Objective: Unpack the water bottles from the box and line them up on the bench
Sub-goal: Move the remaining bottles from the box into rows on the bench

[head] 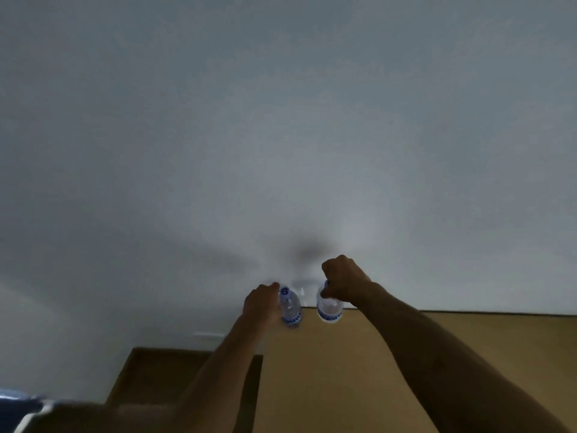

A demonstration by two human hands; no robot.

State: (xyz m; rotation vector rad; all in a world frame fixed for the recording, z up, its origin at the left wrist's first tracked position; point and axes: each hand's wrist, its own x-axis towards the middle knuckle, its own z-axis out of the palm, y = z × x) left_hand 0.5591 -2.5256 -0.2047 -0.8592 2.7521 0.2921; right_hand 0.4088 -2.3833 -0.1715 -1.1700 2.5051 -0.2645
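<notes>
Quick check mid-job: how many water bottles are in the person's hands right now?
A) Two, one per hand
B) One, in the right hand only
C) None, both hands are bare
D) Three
A: the left hand grips one water bottle and the right hand grips another water bottle, both at the far edge of the bench.

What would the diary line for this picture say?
left hand: holds left bottle | right hand: holds right bottle | bench: both at far edge
</notes>
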